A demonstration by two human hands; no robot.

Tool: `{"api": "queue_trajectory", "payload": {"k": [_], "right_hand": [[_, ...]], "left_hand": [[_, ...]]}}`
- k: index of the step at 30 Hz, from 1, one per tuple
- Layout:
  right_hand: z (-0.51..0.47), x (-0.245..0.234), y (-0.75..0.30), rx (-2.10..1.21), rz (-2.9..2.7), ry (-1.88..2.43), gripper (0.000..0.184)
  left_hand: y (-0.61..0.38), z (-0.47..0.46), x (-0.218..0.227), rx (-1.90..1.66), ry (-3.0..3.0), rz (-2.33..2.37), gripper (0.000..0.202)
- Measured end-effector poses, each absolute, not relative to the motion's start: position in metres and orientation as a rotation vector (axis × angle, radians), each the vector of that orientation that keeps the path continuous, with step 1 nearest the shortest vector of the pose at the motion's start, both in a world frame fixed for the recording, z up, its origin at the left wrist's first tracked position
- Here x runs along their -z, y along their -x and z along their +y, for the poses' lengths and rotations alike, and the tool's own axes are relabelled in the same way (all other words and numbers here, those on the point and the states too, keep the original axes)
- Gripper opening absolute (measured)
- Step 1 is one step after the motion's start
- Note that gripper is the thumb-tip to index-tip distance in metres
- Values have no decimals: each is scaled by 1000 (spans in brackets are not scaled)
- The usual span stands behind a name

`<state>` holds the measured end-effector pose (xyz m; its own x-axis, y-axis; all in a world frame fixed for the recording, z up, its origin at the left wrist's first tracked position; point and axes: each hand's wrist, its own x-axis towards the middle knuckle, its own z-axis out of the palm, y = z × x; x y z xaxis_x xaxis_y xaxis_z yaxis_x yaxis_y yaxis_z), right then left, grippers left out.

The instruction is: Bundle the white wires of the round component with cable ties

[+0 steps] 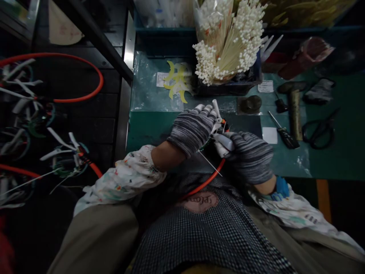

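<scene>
My left hand (195,127), in a striped grey glove, is closed over a wire-wound ring that looks like a motor stator and is mostly hidden beneath it. White sleeves (216,110) stick up past its fingertips. An orange cable (209,179) runs from the work down across my apron. Close by on the right, my right hand (251,156), gloved alike, grips a whitish tapered plastic tool (224,141) against the work. A thin white strand (210,163) hangs below the hands.
Behind my hands stands a dark bin with bundles of white-tipped sticks (236,45). Yellow curved pieces (176,80) lie left of it. A hammer (295,110), a screwdriver (285,133) and scissors (319,129) lie on the right. More wound rings (68,156) with orange cables are at left.
</scene>
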<state>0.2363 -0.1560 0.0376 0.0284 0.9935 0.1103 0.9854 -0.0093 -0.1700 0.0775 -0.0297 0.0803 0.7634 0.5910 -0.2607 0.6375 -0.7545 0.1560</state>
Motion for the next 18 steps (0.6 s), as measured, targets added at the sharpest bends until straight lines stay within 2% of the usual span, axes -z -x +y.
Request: {"api": "queue_trajectory", "payload": {"k": [7,12,15,18], "right_hand": [[-164,-32,-232,-238,-1926,2019,37],[-181,-28,-249,-463,-1471,1897,32],[-174,-31,-272,-605,-1218,1858,33],[-144,-30,-300,-490,-1071,1849,34]], "left_hand": [[-82,-28,-85,376,-2661,1029,50],[-71,-43,-93,348,-2666,1135,51],[-64,-56,-93,386,-2675,1217,75],[-59,-62,-85,334,-2695,1296,101]]}}
